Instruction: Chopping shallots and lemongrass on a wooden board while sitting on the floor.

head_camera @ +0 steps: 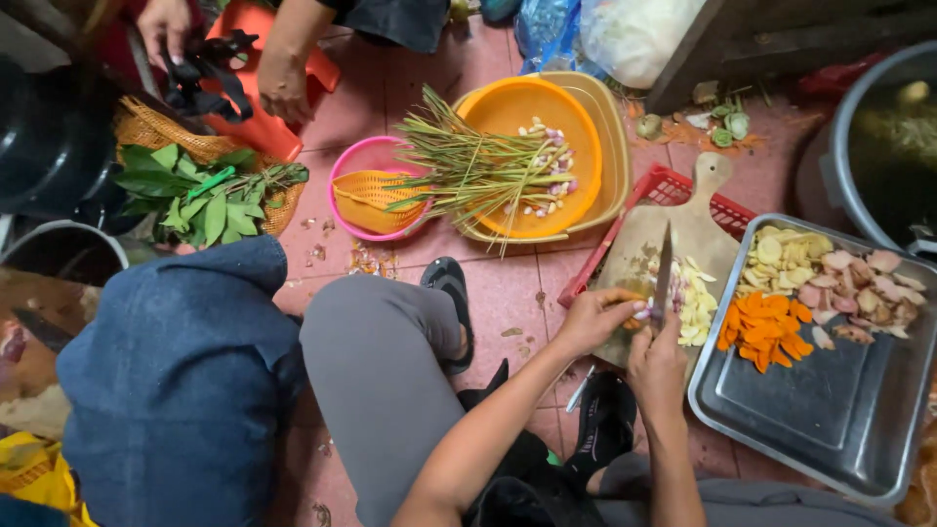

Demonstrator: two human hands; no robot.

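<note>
While our right hand [656,363] grips the knife [663,275], fingers closed on its handle, our left hand [597,316] pinches an orange root piece [636,318] on the cutting board [683,239], right of centre. Slicing underway; next cut needs fingertips tucked back.

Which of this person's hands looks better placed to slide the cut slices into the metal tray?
Probably the right hand: it grips the knife and sits nearer the metal tray. The left hand pins the piece on the cutting board.
</note>
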